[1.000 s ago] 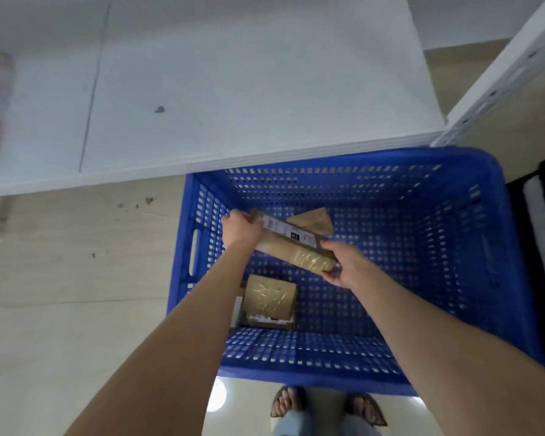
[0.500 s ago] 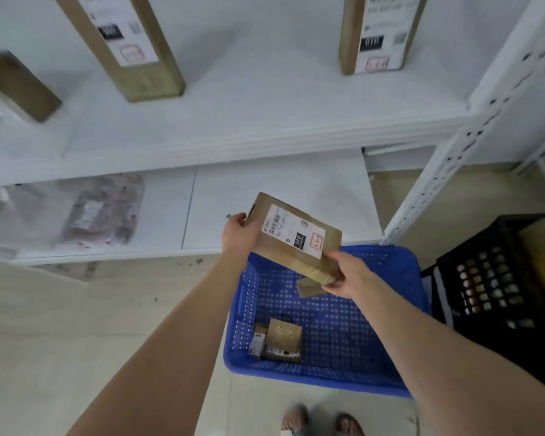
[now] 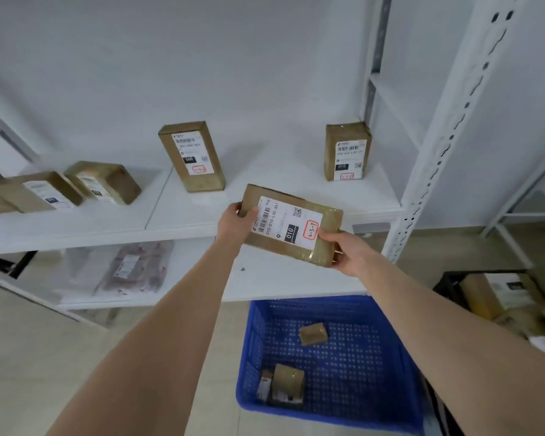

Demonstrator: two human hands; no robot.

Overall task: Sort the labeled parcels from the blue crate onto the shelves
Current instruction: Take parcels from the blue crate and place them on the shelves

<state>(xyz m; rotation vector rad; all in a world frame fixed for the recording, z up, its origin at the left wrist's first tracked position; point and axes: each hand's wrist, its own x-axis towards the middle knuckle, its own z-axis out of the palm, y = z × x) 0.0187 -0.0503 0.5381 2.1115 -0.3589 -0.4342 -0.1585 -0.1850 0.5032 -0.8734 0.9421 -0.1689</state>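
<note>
I hold a flat brown parcel (image 3: 291,223) with a white label marked 010 and 3-3-7 in front of the white shelf (image 3: 280,196). My left hand (image 3: 238,221) grips its left end and my right hand (image 3: 346,251) grips its lower right corner. The blue crate (image 3: 334,357) stands on the floor below, holding a small brown parcel (image 3: 312,333) and a second parcel (image 3: 287,385) near its front left corner. On the shelf stand two upright labeled parcels, one (image 3: 192,155) at the middle and one (image 3: 346,151) at the right.
Two more brown parcels (image 3: 104,182) (image 3: 35,191) lie at the shelf's left. A clear bagged item (image 3: 136,269) lies on the lower shelf. The white perforated upright (image 3: 438,146) rises at the right. A black crate (image 3: 497,294) with boxes sits at the far right.
Both hands lifted the parcel out of the blue crate and up to the height of the upper shelf, label now facing me. My view tilted up from the crate to the shelves.
</note>
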